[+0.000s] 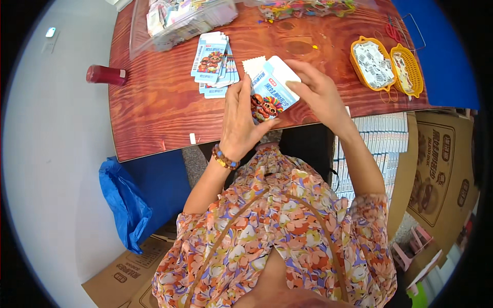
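Both hands meet over the near edge of the reddish-brown wooden table (154,118), and between them sits a small light-blue cardboard carton with a colourful cartoon face printed on it (271,92). The left hand (240,120) is closed on the carton's lower end, thumb on the printed face and fingers curled behind it, so the carton rises up and away from those fingers. Its long axis runs diagonally, from low beside the left thumb up toward the right, where the white end flap stands open. The right hand (319,91) lies just to the right of that upper end, its fingers narrow and flat against the flap edge, pinching or pressing it; whether they grip it fully cannot be told. Of the 2 hands the right is nearer the open flap, the left nearer the closed base. Beyond the left fingers, a fanned stack of flat blue cartons of the same kind (215,64) lies on the wood. Farther right of the right fingers sit 2 yellow plastic baskets of small white sachets (385,64), well apart from the carton.
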Available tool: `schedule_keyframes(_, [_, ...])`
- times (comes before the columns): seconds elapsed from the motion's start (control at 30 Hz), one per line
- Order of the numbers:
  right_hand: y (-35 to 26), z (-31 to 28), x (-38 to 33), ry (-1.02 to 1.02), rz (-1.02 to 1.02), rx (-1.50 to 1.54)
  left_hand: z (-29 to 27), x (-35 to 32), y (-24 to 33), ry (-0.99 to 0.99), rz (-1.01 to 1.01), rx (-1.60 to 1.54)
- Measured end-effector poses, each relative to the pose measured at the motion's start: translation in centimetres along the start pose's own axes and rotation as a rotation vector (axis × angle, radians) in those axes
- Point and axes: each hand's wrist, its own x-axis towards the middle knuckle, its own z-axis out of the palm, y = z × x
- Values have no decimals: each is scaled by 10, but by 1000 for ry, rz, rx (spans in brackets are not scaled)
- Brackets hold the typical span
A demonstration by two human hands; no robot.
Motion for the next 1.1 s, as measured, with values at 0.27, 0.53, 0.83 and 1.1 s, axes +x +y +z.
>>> schedule_keyframes(0.27, [20,6,6,-70,-34,-195,8,-7,11,71,-117,-10])
schedule_keyframes(0.53, [39,12,-8,267,-348,-103,9,6,8,129,-233,-60])
schedule_keyframes(0.83, [62,16,-13,113,-229,12,18,11,18,49,-621,-669])
schedule_keyframes(1.1, [50,-3,-2,-18,-350,-20,10,6,6,51,-335,-694])
